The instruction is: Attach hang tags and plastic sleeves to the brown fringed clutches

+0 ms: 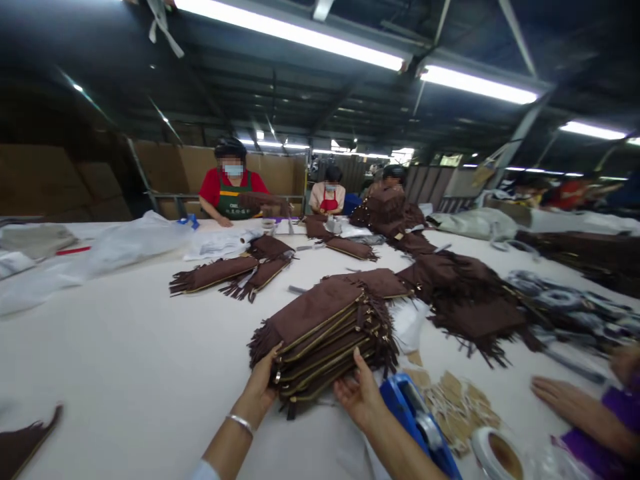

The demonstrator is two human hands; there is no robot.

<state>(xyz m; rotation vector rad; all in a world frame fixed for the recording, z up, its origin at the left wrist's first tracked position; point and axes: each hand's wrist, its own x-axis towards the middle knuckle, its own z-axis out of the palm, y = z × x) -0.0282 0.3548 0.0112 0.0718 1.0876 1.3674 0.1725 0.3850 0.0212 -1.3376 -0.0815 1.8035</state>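
A thick stack of brown fringed zip pouches (315, 313) is in front of me, gold zippers along the near edges. My left hand (265, 381) wraps round its near left corner, thumb on top; a silver bangle and ring show on that side. At the lower right of the stack, my right hand (359, 393) holds the near edge, thumb up and fingers partly under the pouches. Just right of that wrist lies a blue tape dispenser (417, 420). Another brown pouch (387, 283) lies directly behind the stack.
Brown tags with strings (457, 407) and a tape roll (497, 453) lie near a co-worker's hand (575, 407) on the right. More pouches (220, 275) lie farther left, and a brown heap (455, 293) right. Co-workers (235, 183) are across the white table (125, 360).
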